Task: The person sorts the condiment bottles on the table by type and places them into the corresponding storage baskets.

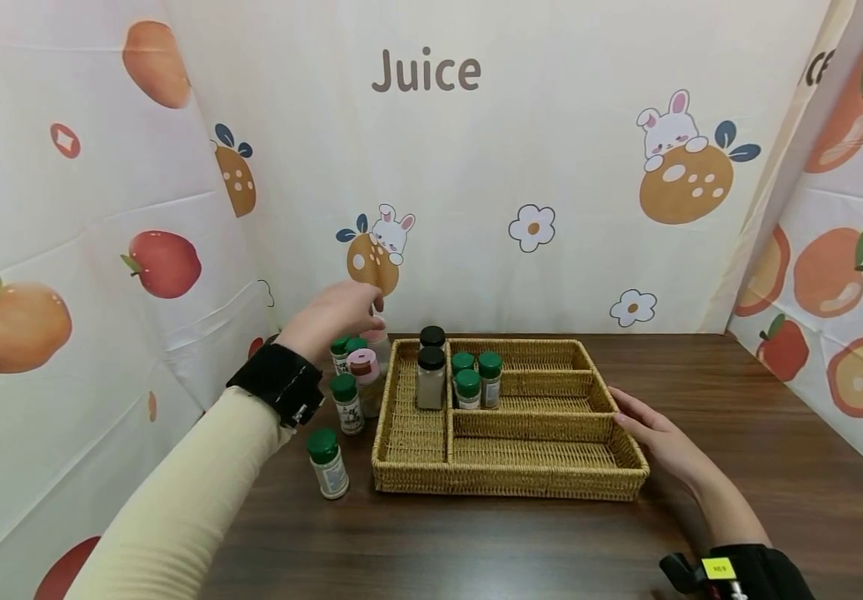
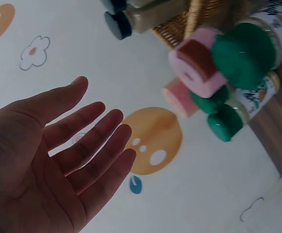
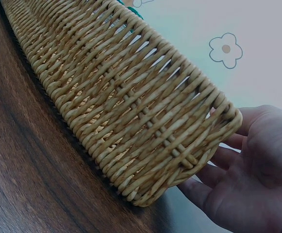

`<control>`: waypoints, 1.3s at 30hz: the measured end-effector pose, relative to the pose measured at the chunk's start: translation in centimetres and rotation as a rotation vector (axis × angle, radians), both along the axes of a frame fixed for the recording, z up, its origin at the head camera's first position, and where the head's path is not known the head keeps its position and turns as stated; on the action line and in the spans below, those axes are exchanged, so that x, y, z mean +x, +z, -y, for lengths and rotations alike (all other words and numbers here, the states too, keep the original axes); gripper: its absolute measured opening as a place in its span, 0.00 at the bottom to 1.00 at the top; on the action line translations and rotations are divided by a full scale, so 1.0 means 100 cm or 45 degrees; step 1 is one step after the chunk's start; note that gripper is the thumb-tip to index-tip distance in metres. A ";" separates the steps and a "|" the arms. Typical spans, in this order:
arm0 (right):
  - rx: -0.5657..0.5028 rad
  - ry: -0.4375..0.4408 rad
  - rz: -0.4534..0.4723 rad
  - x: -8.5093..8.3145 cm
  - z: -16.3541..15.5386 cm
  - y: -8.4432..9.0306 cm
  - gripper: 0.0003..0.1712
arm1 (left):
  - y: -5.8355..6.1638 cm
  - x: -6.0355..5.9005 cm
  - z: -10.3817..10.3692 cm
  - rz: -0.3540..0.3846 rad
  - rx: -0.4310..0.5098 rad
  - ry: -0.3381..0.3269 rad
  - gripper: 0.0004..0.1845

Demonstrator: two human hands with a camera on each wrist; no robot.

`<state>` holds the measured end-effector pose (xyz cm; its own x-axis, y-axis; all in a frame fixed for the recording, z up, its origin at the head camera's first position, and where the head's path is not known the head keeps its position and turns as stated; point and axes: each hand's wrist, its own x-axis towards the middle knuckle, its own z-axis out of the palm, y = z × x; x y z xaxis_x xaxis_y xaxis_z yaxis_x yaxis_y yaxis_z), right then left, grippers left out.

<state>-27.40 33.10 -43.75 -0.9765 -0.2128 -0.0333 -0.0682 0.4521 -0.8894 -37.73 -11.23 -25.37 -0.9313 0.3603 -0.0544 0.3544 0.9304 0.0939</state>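
Note:
My left hand (image 1: pixel 337 317) reaches over the back of a cluster of bottles left of the basket, palm facing me in the left wrist view, fingers relaxed and holding nothing. Closest below it are two pink-lidded bottles (image 1: pixel 363 363), the rear one partly covered by the hand. Around them stand several green-capped shakers (image 1: pixel 346 404), another one (image 1: pixel 328 464) nearer the front. At the right side of the divided wicker basket (image 1: pixel 536 481), my right hand (image 1: pixel 652 433) grips the wall, thumb over the rim and fingers outside; the fingertips are hidden in the right wrist view.
Two black-capped bottles (image 1: pixel 431 379) stand in the basket's left compartment. Three green-capped shakers (image 1: pixel 467 389) are grouped just right of its divider. A dark wooden table (image 1: pixel 476 550) lies beneath, with a printed fabric backdrop (image 1: pixel 476 167) behind and at both sides.

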 end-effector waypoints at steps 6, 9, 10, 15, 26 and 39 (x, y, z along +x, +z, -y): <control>0.000 -0.013 0.018 0.000 0.000 -0.001 0.39 | -0.018 0.004 0.018 0.015 0.023 -0.036 0.14; -0.006 -0.011 0.021 0.000 0.000 -0.001 0.39 | -0.025 0.012 0.025 0.013 0.037 -0.046 0.14; -0.004 -0.007 0.018 -0.001 0.000 0.000 0.39 | -0.027 0.016 0.027 0.015 0.047 -0.044 0.15; 0.025 -0.007 0.008 -0.002 -0.002 0.000 0.38 | -0.033 0.034 0.037 0.017 0.074 -0.064 0.18; 0.016 -0.009 0.027 -0.001 0.000 0.000 0.38 | -0.050 0.075 0.062 0.102 0.154 -0.281 0.14; 0.014 -0.002 0.011 0.000 -0.001 0.000 0.38 | -0.081 0.096 0.090 0.282 0.213 -0.397 0.20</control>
<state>-27.43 33.16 -43.76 -0.9766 -0.2105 -0.0441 -0.0597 0.4623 -0.8847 -28.16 -20.19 -33.42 -0.7485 0.6440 -0.1579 0.5709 0.7471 0.3405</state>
